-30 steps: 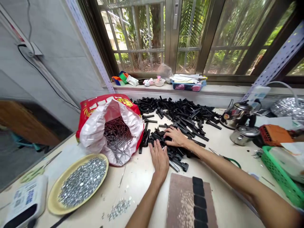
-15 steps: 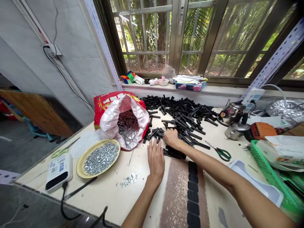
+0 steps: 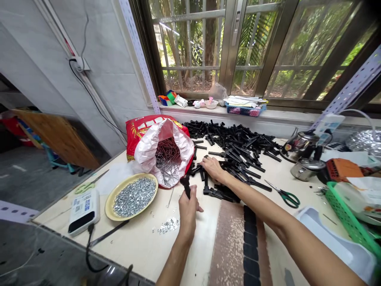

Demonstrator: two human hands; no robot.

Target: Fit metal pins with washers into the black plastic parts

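My left hand (image 3: 189, 208) is closed around a black plastic part (image 3: 186, 186), a short rod with a wider head that points up and away. It hovers above the table, just right of a small scatter of metal washers (image 3: 168, 225). Over the near left edge of a heap of similar black parts (image 3: 235, 139), my right hand (image 3: 212, 168) has its fingers curled down on a black part; its fingertips are partly hidden. More black parts (image 3: 218, 193) lie beneath that wrist.
A red bag (image 3: 139, 129) full of long nails or screws stands left, beside a yellow plate (image 3: 109, 210) of washers. A brown board (image 3: 224, 246) with black pads lies in front. Scissors (image 3: 287, 198), a metal kettle (image 3: 300, 143) and a green basket (image 3: 342, 212) are on the right.
My left hand has gone from flat with fingers stretched to closed around a black part, and is now turned on its side. My right hand stays at the heap. The view has shifted slightly left.
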